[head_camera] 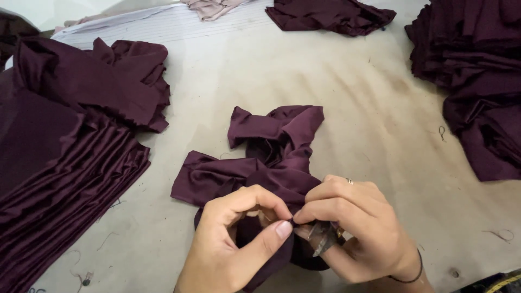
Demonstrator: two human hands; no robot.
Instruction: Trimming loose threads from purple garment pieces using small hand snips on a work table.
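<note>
A crumpled dark maroon fabric piece (266,157) lies on the worn beige table (347,92), near its front. My left hand (233,244) pinches the near edge of this fabric between thumb and forefinger. My right hand (353,228), with a ring and a thin dark wristband, pinches the same edge right beside it, fingertips touching the left hand's. A small dark metal tool (324,241), probably thread snips, sits in the right palm, partly hidden by the fingers.
A tall stack of maroon fabric pieces (59,157) fills the left side. Another heap (477,81) sits at the right edge, and a smaller folded pile (331,15) at the back. Pale cloth (211,7) lies at the far edge. Loose threads (502,234) dot the table.
</note>
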